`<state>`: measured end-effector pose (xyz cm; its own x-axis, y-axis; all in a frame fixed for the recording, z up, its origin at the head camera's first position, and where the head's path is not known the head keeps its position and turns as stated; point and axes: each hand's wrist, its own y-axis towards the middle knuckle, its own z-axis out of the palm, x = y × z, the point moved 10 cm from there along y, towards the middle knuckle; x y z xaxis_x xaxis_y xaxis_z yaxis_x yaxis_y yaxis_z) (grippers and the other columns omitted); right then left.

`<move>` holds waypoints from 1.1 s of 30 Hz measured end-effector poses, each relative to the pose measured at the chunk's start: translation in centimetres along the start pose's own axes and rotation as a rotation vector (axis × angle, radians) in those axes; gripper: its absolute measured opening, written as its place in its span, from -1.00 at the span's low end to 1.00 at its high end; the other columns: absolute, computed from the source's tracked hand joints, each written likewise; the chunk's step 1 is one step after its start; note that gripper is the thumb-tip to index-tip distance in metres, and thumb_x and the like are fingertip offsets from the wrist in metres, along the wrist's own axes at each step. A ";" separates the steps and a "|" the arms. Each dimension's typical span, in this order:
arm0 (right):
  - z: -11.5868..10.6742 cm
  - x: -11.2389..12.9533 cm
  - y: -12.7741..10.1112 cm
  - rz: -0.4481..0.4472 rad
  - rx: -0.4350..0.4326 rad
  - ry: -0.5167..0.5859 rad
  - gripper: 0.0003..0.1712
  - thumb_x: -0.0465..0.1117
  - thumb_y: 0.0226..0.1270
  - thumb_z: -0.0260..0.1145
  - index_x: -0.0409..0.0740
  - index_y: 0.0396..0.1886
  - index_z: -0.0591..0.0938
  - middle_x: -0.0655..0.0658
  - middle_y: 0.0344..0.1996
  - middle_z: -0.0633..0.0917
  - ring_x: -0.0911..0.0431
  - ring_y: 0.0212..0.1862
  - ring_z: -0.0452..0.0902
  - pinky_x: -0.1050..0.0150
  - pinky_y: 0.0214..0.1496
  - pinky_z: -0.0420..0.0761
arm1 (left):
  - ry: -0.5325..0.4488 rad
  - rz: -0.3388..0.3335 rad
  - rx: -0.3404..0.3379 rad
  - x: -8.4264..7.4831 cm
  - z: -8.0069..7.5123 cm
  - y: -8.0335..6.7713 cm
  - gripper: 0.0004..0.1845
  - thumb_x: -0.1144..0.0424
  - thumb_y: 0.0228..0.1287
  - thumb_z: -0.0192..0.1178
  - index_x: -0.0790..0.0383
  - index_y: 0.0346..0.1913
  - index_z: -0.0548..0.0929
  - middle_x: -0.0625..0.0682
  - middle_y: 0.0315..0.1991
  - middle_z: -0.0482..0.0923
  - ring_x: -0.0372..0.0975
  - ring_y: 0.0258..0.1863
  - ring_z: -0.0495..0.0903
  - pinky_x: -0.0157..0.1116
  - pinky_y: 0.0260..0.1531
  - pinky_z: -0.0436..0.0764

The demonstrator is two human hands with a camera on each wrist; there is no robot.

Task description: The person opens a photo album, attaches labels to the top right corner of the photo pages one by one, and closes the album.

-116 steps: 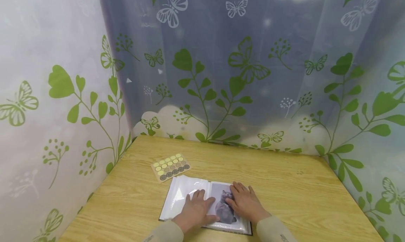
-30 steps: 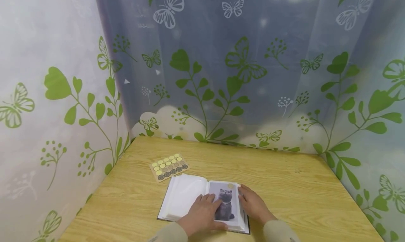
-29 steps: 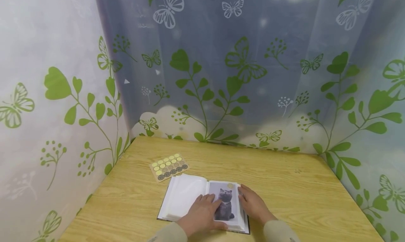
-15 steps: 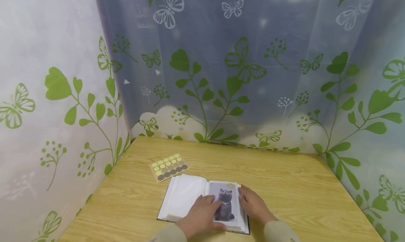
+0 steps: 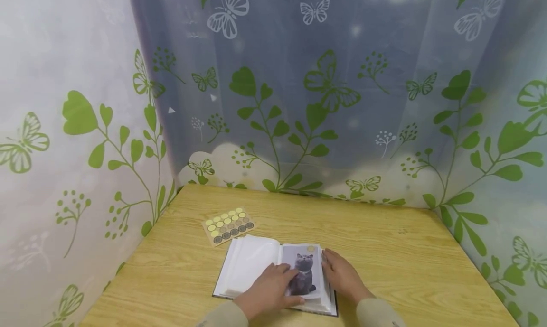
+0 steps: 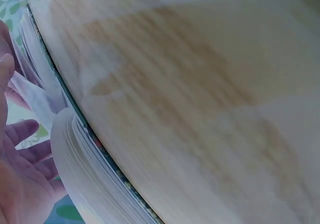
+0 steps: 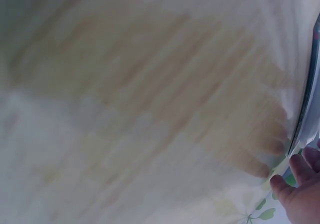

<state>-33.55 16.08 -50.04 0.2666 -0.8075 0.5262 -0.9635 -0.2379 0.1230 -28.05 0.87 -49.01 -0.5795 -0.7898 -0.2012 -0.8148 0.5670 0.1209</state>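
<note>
Album work on the wooden table (image 5: 384, 251): we are on the page with the cat picture.

We see the open album (image 5: 249, 267) lying flat near the table's front edge, with the sheet of round stickers (image 5: 229, 225) just beyond its far left corner and a small gold sticker (image 5: 311, 247) at the top of the cat photo (image 5: 303, 272). We judge the step in hand to be settling this photo in its page; the next move calls for a light, even press so the page stays flat. Our left hand (image 5: 267, 289) rests with relaxed, nearly straight fingers on the photo's lower left, gripping nothing. Our right hand (image 5: 342, 277) lies flat, fingers straight, against the page's right edge.
</note>
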 end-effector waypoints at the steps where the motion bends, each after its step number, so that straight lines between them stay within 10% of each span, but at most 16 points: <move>1: 0.0 0.1 0.0 -0.005 0.000 -0.008 -0.51 -0.30 0.47 0.12 -0.48 0.30 0.44 -0.46 0.29 0.44 -0.34 0.35 0.31 -0.21 0.39 0.24 | -0.003 0.002 -0.001 0.0 -0.1 0.0 -0.21 -0.36 0.20 0.20 0.14 0.30 0.52 0.13 0.21 0.52 -0.06 0.21 0.50 -0.05 0.31 0.37; 21: 0.5 0.6 0.1 -0.050 -0.026 -0.085 -0.54 -0.31 0.40 0.23 -0.39 0.24 0.51 -0.47 0.25 0.47 -0.37 0.27 0.39 -0.23 0.32 0.34 | -0.074 0.078 -0.056 0.2 -1.4 -0.6 -0.41 -0.18 0.37 0.15 0.18 0.25 0.57 0.05 0.12 0.58 -0.15 0.09 0.57 -0.23 0.15 0.53; 33: 0.6 0.8 0.1 -0.025 0.008 -0.111 -0.54 -0.23 0.41 0.24 -0.41 0.21 0.54 -0.46 0.25 0.48 -0.35 0.26 0.40 -0.22 0.31 0.36 | -0.322 0.033 -0.197 1.4 -3.2 -2.4 -0.49 0.14 0.30 0.23 0.26 0.27 0.53 0.08 0.12 0.60 -0.13 0.11 0.59 -0.20 0.13 0.56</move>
<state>-33.41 15.06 -50.12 0.2922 -0.8559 0.4267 -0.9564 -0.2628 0.1278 -26.96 -2.34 -46.46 -0.5951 -0.6404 -0.4855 -0.8021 0.5101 0.3103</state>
